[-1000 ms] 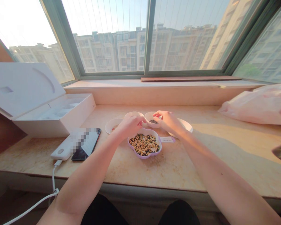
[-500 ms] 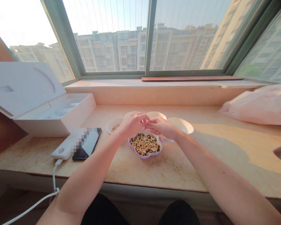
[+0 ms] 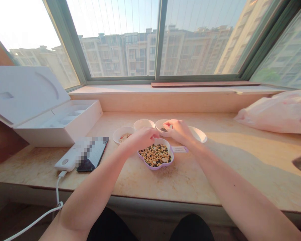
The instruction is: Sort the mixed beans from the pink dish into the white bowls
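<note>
A purple flower-shaped dish (image 3: pixel 156 165) full of mixed yellow and dark beans sits mid-counter. Behind it stand several small white bowls: one with pale bits (image 3: pixel 122 135), an empty-looking one (image 3: pixel 143 124), one with a few dark beans (image 3: pixel 162 127), and a wider one (image 3: pixel 199 134). My left hand (image 3: pixel 140 137) hovers at the dish's back left rim, fingers curled in a pinch; what it holds is too small to see. My right hand (image 3: pixel 178 130) is over the bowl with dark beans, fingertips pinched together at its rim.
An open white box (image 3: pixel 55 120) stands at the left, with a phone (image 3: pixel 92 158) and a white power bank (image 3: pixel 66 161) with its cable (image 3: pixel 42 214) in front of it. A pink plastic bag (image 3: pixel 278 112) lies at the right. A small label (image 3: pixel 178 149) lies beside the dish. Window ledge behind.
Half a second ago both hands met over the dish's back edge. My right hand has since moved back to the bowl with dark beans; my left has dropped slightly toward the dish.
</note>
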`<state>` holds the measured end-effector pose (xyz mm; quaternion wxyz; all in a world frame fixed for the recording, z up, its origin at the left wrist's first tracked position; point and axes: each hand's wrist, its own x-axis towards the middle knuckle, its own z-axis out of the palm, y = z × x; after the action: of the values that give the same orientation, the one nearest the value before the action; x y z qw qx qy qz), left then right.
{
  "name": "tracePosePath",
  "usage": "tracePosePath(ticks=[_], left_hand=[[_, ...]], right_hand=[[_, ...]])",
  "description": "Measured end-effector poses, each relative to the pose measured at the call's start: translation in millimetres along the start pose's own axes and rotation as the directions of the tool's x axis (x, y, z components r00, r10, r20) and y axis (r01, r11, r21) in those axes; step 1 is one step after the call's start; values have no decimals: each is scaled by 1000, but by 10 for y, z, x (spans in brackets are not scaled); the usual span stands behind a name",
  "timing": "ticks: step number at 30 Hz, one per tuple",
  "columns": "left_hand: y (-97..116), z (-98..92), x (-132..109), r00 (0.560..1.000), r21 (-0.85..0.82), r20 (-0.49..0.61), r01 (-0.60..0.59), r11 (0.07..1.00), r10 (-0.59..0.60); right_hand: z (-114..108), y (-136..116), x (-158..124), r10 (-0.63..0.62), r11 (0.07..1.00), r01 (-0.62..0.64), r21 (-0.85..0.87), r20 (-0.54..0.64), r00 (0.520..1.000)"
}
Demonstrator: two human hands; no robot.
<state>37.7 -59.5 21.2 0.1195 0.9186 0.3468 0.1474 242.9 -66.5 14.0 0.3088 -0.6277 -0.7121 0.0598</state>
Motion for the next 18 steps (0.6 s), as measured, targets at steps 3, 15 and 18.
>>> tracePosePath(ticks=[3, 15, 18], left_hand=[[39, 13, -24, 973, 20, 215, -85, 996, 79], [130, 169, 10, 963, -52, 213, -158, 986, 166], [144, 157, 20, 960, -16, 239, -147, 989, 146]], right_hand=[[-22, 71, 23, 18, 991, -17, -134, 9, 1000], [49, 273, 76, 37, 978, -33, -205, 14, 999], [67, 285, 85, 35, 985, -35, -168, -2, 999]])
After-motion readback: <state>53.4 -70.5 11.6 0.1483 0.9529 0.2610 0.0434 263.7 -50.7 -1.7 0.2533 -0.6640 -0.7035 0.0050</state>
